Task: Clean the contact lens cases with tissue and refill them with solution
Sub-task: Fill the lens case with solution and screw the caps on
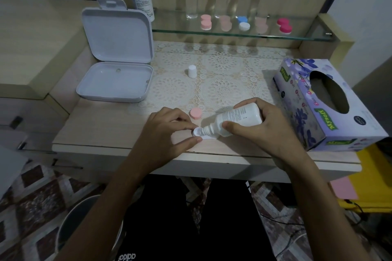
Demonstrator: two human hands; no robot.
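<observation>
Right hand (263,131) tips bottle (239,117) over lens case (198,132) near desk edge (212,153)

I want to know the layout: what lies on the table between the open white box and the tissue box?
In the head view, only the white bottle cap stands upright on the lace mat between the open white box and the tissue box.

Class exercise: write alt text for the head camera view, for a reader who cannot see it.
A person's right hand tips a white solution bottle nozzle-down into an open white lens case steadied by the left hand at the desk's front edge. A pink cap, white bottle cap, open white box and tissue box sit around them.
</observation>
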